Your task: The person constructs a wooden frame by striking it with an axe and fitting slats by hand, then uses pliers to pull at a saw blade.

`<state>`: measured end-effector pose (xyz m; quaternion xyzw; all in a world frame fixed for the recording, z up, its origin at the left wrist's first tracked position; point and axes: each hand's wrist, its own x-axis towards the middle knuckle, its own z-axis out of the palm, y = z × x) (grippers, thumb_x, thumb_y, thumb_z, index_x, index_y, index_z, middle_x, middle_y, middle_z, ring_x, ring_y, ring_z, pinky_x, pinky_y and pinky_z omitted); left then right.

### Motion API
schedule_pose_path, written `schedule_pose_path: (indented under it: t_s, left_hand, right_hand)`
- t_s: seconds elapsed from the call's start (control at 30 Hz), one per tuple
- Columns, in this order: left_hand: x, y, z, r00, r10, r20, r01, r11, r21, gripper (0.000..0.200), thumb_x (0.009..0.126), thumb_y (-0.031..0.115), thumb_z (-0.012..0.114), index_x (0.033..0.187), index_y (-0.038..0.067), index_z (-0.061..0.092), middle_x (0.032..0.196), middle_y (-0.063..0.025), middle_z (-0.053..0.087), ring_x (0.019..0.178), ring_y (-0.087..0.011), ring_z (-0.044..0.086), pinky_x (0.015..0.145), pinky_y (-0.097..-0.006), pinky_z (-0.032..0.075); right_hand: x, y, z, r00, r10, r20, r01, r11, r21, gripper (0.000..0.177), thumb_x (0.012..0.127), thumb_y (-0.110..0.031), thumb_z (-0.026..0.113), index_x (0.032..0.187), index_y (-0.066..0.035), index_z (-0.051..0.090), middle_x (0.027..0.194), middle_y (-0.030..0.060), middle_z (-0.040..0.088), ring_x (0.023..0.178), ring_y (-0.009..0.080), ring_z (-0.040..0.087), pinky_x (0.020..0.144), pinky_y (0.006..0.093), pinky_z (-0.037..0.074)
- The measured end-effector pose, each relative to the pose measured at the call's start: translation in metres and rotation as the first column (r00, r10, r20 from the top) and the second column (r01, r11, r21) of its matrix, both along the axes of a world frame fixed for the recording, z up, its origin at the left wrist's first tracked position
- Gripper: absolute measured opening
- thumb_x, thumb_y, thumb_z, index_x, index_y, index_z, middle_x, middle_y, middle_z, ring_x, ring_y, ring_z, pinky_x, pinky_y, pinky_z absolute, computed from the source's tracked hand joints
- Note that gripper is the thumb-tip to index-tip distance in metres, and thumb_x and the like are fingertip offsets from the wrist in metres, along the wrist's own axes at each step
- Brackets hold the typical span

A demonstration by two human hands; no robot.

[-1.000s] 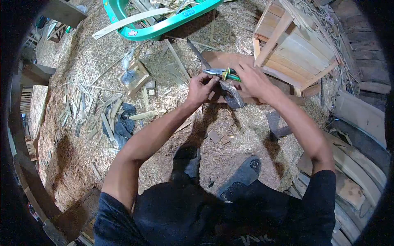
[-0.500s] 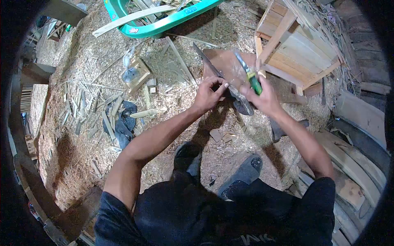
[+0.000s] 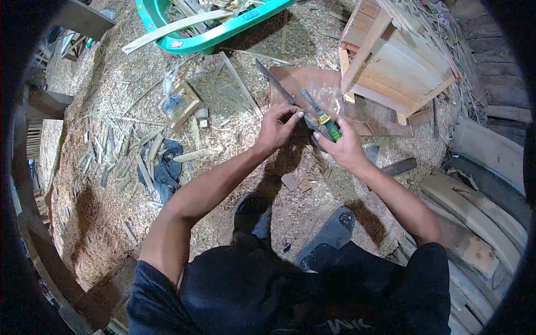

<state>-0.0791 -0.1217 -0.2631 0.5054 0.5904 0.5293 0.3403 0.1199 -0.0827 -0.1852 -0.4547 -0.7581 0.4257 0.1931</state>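
Observation:
My left hand (image 3: 276,129) is closed, thumb and forefinger pinched around a long, narrow dark strip (image 3: 273,80). The strip slants up and left from my fingers, and its lower end runs down beneath my right hand. Wrapped in my right hand (image 3: 345,146) is a chisel (image 3: 324,117) with a green and yellow handle, its grey metal blade pointing up and left. My right thumb lies along the lower part of the strip, close beside my left fingertips. Below both lies a flat brown board (image 3: 312,80) on the ground.
A green plastic tub (image 3: 220,42) full of wood pieces stands at the top. At upper right is a wooden crate-like frame (image 3: 405,67). Shavings cover the ground, with a dark cloth (image 3: 166,170) and a small wooden box (image 3: 181,105) at left. Curved planks (image 3: 474,215) lie at right.
My right hand has turned and come down and left, bringing the chisel lower and closer to my left hand. My left hand keeps its pinch on the strip. The whole view has shifted slightly.

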Motion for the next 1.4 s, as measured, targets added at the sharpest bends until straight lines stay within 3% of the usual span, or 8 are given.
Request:
schedule_pose_path:
  t_s: [0.27, 0.47, 0.7, 0.8, 0.93, 1.17, 1.27, 1.4]
  left_hand:
    - [0.003, -0.002, -0.005, 0.997, 0.002, 0.074, 0.002, 0.998, -0.059, 0.017, 0.09, 0.015, 0.07, 0.098, 0.0, 0.071, 0.09, -0.0061, 0.068, 0.086, -0.0124, 0.063, 0.077, -0.0275, 0.05]
    - [-0.007, 0.001, -0.003, 0.987, 0.095, 0.126, -0.077, 0.987, -0.142, 0.019, 0.09, 0.017, 0.068, 0.098, 0.0, 0.07, 0.089, -0.011, 0.067, 0.081, -0.0179, 0.065, 0.075, -0.0314, 0.051]
    - [-0.003, -0.023, 0.018, 0.983, 0.014, -0.182, -0.006, 0.999, 0.045, 0.029, 0.096, 0.017, 0.058, 0.121, 0.002, 0.054, 0.106, -0.0137, 0.054, 0.096, -0.0234, 0.061, 0.08, -0.0348, 0.052]
    - [0.012, -0.026, 0.022, 0.997, 0.08, 0.024, -0.08, 0.997, -0.008, 0.032, 0.099, 0.019, 0.055, 0.125, 0.002, 0.05, 0.107, -0.0153, 0.048, 0.097, -0.0255, 0.059, 0.082, -0.0367, 0.052]
    - [0.005, -0.02, 0.023, 0.993, 0.119, 0.016, -0.116, 0.984, -0.133, 0.027, 0.1, 0.018, 0.053, 0.12, 0.0, 0.052, 0.108, -0.0163, 0.047, 0.095, -0.0244, 0.06, 0.08, -0.0325, 0.052]
    - [0.01, -0.016, 0.034, 0.828, 0.338, 0.448, -0.158, 0.906, -0.392, 0.031, 0.086, 0.018, 0.073, 0.109, 0.001, 0.06, 0.088, -0.0086, 0.065, 0.075, -0.0162, 0.061, 0.069, -0.0308, 0.052]
    - [0.015, -0.014, 0.021, 0.889, 0.281, 0.361, -0.182, 0.941, -0.285, 0.033, 0.085, 0.017, 0.073, 0.112, 0.002, 0.06, 0.092, -0.0081, 0.065, 0.074, -0.015, 0.061, 0.064, -0.0288, 0.052]
    - [0.01, -0.011, 0.04, 0.817, 0.287, 0.5, -0.06, 0.905, -0.422, 0.039, 0.086, 0.011, 0.068, 0.122, 0.001, 0.058, 0.101, -0.0075, 0.065, 0.088, -0.0142, 0.061, 0.072, -0.0269, 0.051]
  right_hand:
    - [0.001, 0.002, -0.007, 0.997, 0.008, -0.076, -0.006, 1.0, 0.029, 0.044, 0.083, -0.025, 0.074, 0.113, 0.001, 0.056, 0.091, 0.0124, 0.064, 0.085, 0.0201, 0.061, 0.078, 0.0351, 0.049]
    - [-0.023, 0.001, -0.01, 0.997, -0.078, -0.013, 0.078, 0.996, -0.041, 0.045, 0.08, -0.028, 0.075, 0.109, 0.002, 0.057, 0.086, 0.0172, 0.063, 0.08, 0.0263, 0.062, 0.073, 0.0377, 0.05]
    - [-0.029, -0.003, -0.022, 0.994, -0.075, -0.083, 0.076, 0.997, 0.013, 0.043, 0.079, -0.027, 0.074, 0.102, 0.003, 0.056, 0.078, 0.0176, 0.062, 0.072, 0.0295, 0.063, 0.065, 0.0406, 0.049]
    - [-0.033, -0.006, -0.024, 0.99, -0.094, -0.102, 0.097, 0.995, 0.03, 0.043, 0.079, -0.028, 0.075, 0.1, 0.002, 0.054, 0.077, 0.0181, 0.061, 0.072, 0.0288, 0.063, 0.065, 0.0411, 0.048]
    - [-0.045, -0.019, 0.004, 0.989, -0.12, -0.087, 0.116, 0.992, -0.05, 0.044, 0.078, -0.029, 0.076, 0.1, 0.002, 0.053, 0.077, 0.0186, 0.061, 0.072, 0.0293, 0.064, 0.064, 0.0419, 0.048]
    - [-0.048, -0.021, -0.01, 0.994, -0.07, -0.08, 0.066, 0.996, -0.057, 0.05, 0.074, -0.028, 0.078, 0.106, 0.0, 0.051, 0.081, 0.0173, 0.062, 0.074, 0.0315, 0.064, 0.066, 0.0442, 0.049]
    - [-0.048, -0.025, -0.013, 0.994, -0.077, -0.076, 0.076, 0.997, -0.005, 0.051, 0.074, -0.028, 0.078, 0.107, 0.0, 0.051, 0.084, 0.0174, 0.061, 0.075, 0.0321, 0.063, 0.069, 0.0443, 0.049]
    - [-0.046, -0.026, -0.017, 0.986, -0.061, -0.156, 0.046, 0.994, -0.098, 0.052, 0.076, -0.027, 0.077, 0.11, 0.001, 0.05, 0.087, 0.0139, 0.06, 0.078, 0.0269, 0.062, 0.071, 0.0417, 0.05]
